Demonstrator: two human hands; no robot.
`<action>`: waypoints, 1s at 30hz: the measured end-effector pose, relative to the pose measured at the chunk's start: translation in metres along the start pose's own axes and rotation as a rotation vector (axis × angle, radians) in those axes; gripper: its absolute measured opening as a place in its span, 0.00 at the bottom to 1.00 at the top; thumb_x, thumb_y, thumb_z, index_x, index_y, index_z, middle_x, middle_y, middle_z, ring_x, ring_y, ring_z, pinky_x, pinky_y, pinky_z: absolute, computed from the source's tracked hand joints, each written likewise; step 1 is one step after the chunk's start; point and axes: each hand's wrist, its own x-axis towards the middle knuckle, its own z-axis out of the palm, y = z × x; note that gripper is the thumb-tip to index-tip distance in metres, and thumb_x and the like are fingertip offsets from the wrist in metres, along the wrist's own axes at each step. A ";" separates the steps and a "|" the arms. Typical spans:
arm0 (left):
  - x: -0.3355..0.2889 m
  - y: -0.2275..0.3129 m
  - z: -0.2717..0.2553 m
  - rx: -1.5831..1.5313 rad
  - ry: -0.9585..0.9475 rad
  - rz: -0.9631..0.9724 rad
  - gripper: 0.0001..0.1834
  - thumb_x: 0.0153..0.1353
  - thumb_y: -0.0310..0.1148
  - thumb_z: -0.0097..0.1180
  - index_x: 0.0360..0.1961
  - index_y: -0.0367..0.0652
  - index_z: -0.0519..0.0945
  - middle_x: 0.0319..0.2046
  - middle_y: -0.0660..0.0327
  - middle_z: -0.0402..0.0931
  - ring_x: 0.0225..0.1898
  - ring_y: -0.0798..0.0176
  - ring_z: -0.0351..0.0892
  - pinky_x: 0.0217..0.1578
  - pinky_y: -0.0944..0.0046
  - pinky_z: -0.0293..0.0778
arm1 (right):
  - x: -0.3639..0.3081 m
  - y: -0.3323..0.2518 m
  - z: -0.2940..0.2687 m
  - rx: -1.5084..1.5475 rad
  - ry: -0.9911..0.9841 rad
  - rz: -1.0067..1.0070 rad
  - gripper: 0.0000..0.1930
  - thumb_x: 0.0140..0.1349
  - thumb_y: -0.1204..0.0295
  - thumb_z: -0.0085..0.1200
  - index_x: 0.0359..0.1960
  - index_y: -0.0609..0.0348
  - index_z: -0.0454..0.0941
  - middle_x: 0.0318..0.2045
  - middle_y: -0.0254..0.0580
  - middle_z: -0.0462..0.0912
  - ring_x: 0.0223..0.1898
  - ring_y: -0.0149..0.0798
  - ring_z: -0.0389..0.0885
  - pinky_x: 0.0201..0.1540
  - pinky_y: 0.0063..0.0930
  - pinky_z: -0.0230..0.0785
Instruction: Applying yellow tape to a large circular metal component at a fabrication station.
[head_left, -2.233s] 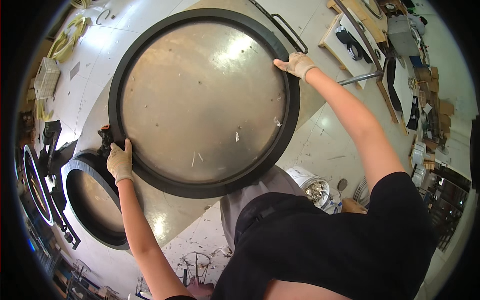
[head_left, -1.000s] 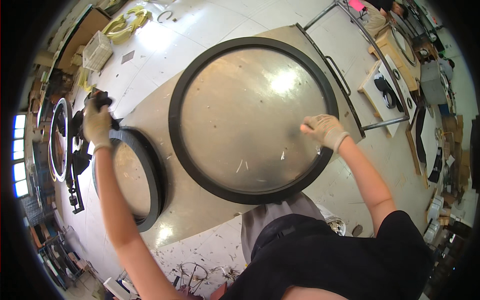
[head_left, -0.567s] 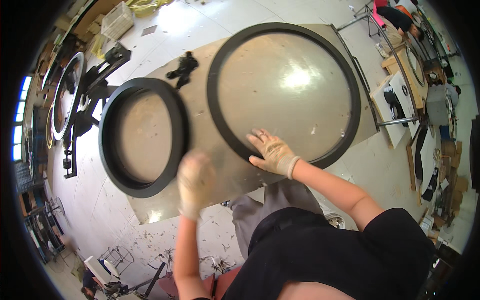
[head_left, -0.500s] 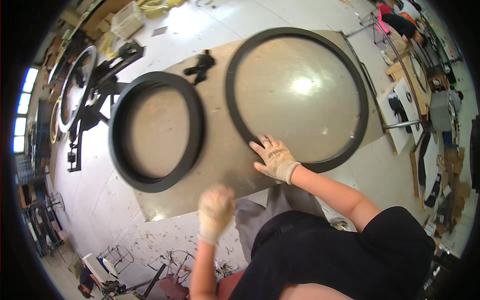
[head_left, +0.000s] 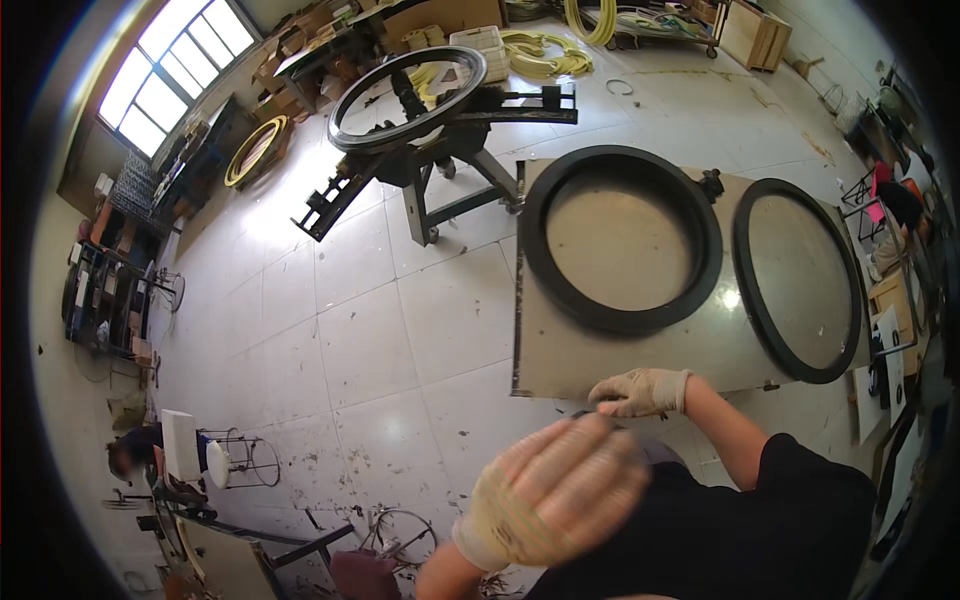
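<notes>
Head view: a gloved person stands at the near edge of a low table that carries two black rings.
Right hand (head_left: 640, 392): gloved, at the table's near edge, fingers together and bent down toward the left; whether it grips anything I cannot tell, and no object shows under it.
Left hand (head_left: 555, 500): gloved, raised close to the camera and blurred, fingers loosely spread, nothing in it, off the table and nearer than the right hand.
Table (head_left: 560, 345): a flat tan board with a dark left edge, standing on a pale tiled floor (head_left: 400, 330).
Small ring (head_left: 620, 238): thick and black, lying flat on the table's left half, its far side near the far edge; bare table shows through its middle.
Large ring (head_left: 798, 280): thinner and black, flat on the right half, just beside the small ring and apart from it, reaching close to the right edge.
Stand (head_left: 440, 150): a dark metal frame on the floor beyond the table's far left corner, with a black hoop (head_left: 405, 97) held tilted on top.
Yellow coils (head_left: 545, 55): on the floor well beyond the stand.
Other person (head_left: 135, 455): far off at the left, low beside a white stool (head_left: 225, 462).
</notes>
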 end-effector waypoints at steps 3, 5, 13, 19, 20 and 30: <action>0.045 -0.029 -0.064 0.430 -0.188 0.395 0.12 0.55 0.36 0.64 0.35 0.38 0.81 0.42 0.60 0.81 0.47 0.60 0.83 0.57 0.61 0.76 | 0.040 -0.040 -0.007 -0.133 -0.053 0.073 0.27 0.69 0.48 0.47 0.62 0.50 0.75 0.59 0.50 0.79 0.60 0.53 0.76 0.63 0.42 0.67; 0.063 -0.057 -0.083 0.685 -0.015 0.489 0.14 0.60 0.37 0.60 0.38 0.36 0.80 0.42 0.58 0.81 0.45 0.60 0.82 0.55 0.63 0.77 | 0.080 -0.081 -0.031 -0.185 -0.050 0.109 0.27 0.69 0.48 0.47 0.61 0.51 0.75 0.58 0.51 0.79 0.61 0.52 0.76 0.63 0.42 0.67; 0.085 -0.212 -0.124 0.588 0.241 1.178 0.17 0.72 0.40 0.51 0.42 0.33 0.78 0.36 0.61 0.79 0.41 0.63 0.80 0.48 0.68 0.78 | 0.317 -0.229 -0.086 -0.380 0.271 -0.112 0.26 0.68 0.49 0.47 0.57 0.55 0.77 0.52 0.50 0.82 0.54 0.51 0.80 0.59 0.44 0.69; -0.046 -0.417 -0.165 0.042 -0.420 -0.096 0.13 0.50 0.27 0.61 0.39 0.44 0.81 0.41 0.60 0.79 0.48 0.53 0.79 0.47 0.50 0.76 | 0.411 -0.305 -0.133 -0.031 0.160 -0.643 0.28 0.67 0.47 0.49 0.58 0.55 0.76 0.56 0.53 0.79 0.57 0.51 0.78 0.64 0.42 0.66; -0.075 -0.440 -0.177 0.005 -0.430 -0.282 0.11 0.52 0.25 0.61 0.38 0.45 0.81 0.42 0.62 0.79 0.49 0.53 0.79 0.48 0.51 0.75 | 0.418 -0.301 -0.146 -0.019 0.247 -0.527 0.27 0.66 0.49 0.51 0.58 0.55 0.76 0.56 0.53 0.79 0.58 0.51 0.77 0.63 0.41 0.67; -0.146 -0.659 -0.204 0.072 -0.483 -0.677 0.08 0.59 0.27 0.60 0.41 0.43 0.81 0.42 0.58 0.81 0.46 0.50 0.79 0.47 0.54 0.75 | 0.613 -0.236 -0.406 -0.590 1.186 0.003 0.37 0.56 0.47 0.63 0.62 0.54 0.70 0.61 0.49 0.70 0.62 0.53 0.69 0.67 0.45 0.59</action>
